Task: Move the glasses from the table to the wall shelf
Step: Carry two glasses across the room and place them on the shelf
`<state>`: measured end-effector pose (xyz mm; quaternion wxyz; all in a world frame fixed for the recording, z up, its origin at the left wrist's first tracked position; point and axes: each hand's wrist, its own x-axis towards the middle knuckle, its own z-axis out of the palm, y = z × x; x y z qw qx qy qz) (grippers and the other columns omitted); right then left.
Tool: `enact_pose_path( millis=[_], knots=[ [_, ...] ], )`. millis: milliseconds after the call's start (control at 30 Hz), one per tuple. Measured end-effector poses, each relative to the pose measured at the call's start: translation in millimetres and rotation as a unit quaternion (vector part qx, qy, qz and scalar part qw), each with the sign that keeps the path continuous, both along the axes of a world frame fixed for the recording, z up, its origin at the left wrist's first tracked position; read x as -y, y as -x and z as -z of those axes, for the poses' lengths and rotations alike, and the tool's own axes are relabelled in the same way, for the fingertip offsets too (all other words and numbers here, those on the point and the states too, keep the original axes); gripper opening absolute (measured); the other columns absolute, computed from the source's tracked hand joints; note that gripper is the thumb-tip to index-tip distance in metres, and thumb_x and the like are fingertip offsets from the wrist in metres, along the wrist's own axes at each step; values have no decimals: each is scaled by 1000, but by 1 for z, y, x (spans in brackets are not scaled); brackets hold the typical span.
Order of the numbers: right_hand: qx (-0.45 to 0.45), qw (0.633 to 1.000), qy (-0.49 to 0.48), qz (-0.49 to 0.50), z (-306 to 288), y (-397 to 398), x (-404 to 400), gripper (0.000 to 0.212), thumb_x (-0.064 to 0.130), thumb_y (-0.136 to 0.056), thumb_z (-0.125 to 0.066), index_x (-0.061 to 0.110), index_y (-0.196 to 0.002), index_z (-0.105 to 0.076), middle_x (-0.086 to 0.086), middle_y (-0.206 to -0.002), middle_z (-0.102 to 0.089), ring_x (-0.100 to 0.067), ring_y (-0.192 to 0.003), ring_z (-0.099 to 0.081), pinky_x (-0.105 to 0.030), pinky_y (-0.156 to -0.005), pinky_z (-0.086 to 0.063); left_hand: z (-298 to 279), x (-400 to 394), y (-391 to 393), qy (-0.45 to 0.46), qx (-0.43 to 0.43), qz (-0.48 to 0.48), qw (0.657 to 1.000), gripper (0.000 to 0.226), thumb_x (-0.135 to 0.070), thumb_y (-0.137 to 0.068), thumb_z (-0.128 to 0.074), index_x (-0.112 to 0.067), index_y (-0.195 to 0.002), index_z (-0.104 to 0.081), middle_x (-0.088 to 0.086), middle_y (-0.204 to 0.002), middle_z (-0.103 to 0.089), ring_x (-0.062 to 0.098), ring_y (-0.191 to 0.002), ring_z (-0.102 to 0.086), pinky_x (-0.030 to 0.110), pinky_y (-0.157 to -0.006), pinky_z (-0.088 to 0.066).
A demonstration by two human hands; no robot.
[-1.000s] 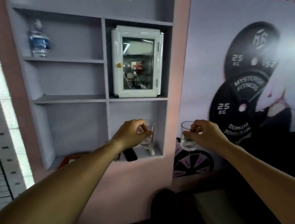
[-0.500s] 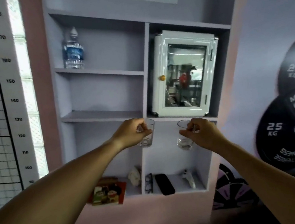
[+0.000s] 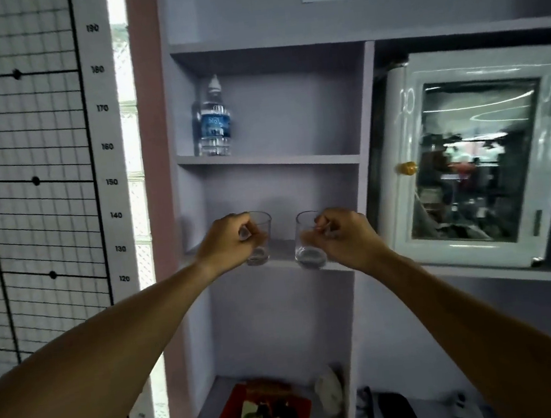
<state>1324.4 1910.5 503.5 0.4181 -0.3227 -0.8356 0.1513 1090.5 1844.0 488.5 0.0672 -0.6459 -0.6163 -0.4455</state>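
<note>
Both grips closed on glasses (image 3: pixel 308 239), seemingly upright.

Since a second ago the view has swung left and up: the wall shelf (image 3: pixel 268 161) now fills the centre of the frame, and the workshop poster has left the right edge. The left hand (image 3: pixel 228 243) and right hand (image 3: pixel 345 235) have carried the left glass (image 3: pixel 260 241) and right glass (image 3: pixel 309 242) from the lower right compartment to the middle left one, at its board's front edge.
</note>
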Motion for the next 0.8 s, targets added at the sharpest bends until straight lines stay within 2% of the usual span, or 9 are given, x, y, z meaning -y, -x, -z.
enact_pose_path(
  millis=[100,167,267,400,500,600,733,800],
  knots=[
    [5,1000,-8,-24,-5,25,-27,27,41,-80,-79,28,-68,-59,7,-79,-65,-8,-73,-61,-24,-67,-50,-5,-13,24,2,5,-36,999,23,-33,-84,-74,-33,-68,-57,-4,-84,-70,16,-83,-65,33,-80,-54],
    [-3,999,-3,-41,-5,39,-42,25,42,-81,-78,25,-72,-62,7,-83,-66,-8,-78,-61,-25,-70,-50,-6,-21,37,10,1,-56,998,22,-35,-84,-73,-32,-69,-57,-7,-81,-69,15,-82,-65,31,-78,-54],
    [-8,998,9,-65,-4,58,-62,27,41,-81,-77,18,-77,-65,2,-86,-69,-16,-83,-64,-35,-77,-56,-5,-34,50,15,5,-77,997,23,-37,-85,-72,-33,-68,-56,-12,-77,-67,10,-78,-64,25,-71,-47],
    [8,997,13,-79,-1,82,-85,23,38,-82,-77,20,-75,-65,-1,-85,-71,-21,-85,-65,-43,-81,-58,-1,-46,60,30,11,-82,996,20,-31,-87,-71,-30,-71,-58,-12,-75,-65,4,-73,-61,19,-65,-40],
    [6,996,22,-85,3,98,-101,23,40,-81,-77,26,-70,-62,0,-82,-71,-20,-83,-66,-40,-79,-58,3,-54,68,37,21,-98,994,17,-29,-87,-71,-25,-74,-61,-10,-74,-66,4,-72,-61,19,-64,-41],
    [-1,995,32,-89,7,112,-114,24,38,-80,-78,28,-67,-61,5,-77,-67,-15,-76,-63,-29,-70,-54,6,-62,77,42,28,-101,994,16,-26,-87,-71,-21,-74,-62,-6,-75,-68,4,-70,-61,18,-65,-41],
    [-13,993,49,-108,12,128,-125,21,36,-82,-78,22,-73,-64,9,-73,-64,-8,-70,-59,-17,-60,-44,8,-69,87,35,24,-104,994,16,-26,-88,-70,-14,-80,-63,-4,-75,-68,0,-66,-59,7,-61,-40],
    [-12,992,49,-114,17,138,-131,21,36,-82,-78,23,-75,-63,11,-72,-61,-4,-67,-56,-16,-60,-42,10,-73,92,29,38,-105,993,15,-26,-87,-72,-16,-83,-61,-7,-75,-65,-1,-67,-60,5,-63,-42]
  ],
)
